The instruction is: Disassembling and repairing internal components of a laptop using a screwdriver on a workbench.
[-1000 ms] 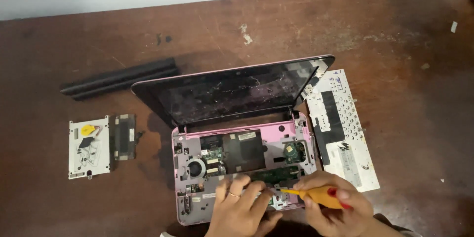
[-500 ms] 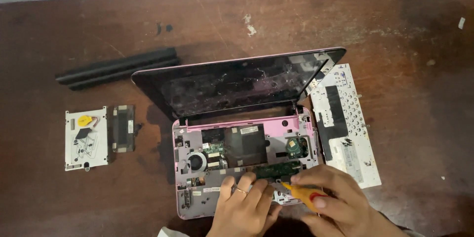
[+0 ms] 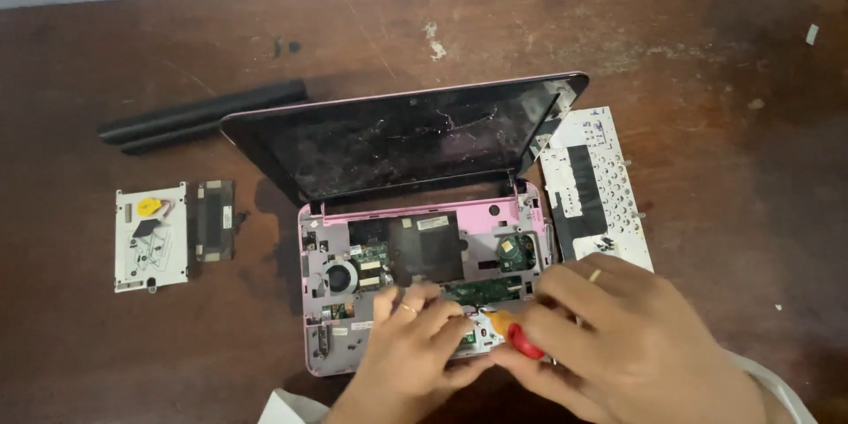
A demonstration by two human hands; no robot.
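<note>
At the frame's lower centre, the right hand grips a red-and-yellow-handled screwdriver over the opened pink laptop base, where the left hand presses with curled fingers.

Two bare hands meet low in the frame, right of centre, both reaching in from the bottom edge. The left hand lies palm down, fingers curled and pressed forward, a thin ring on one finger. The right hand, larger in view and nearer the camera, is closed in a grip with its knuckles up and its thumb tucked toward the left hand; a ring shows on one finger here too. The fingertips of the two hands nearly touch. Pale sleeve edges show at both wrists.
</note>
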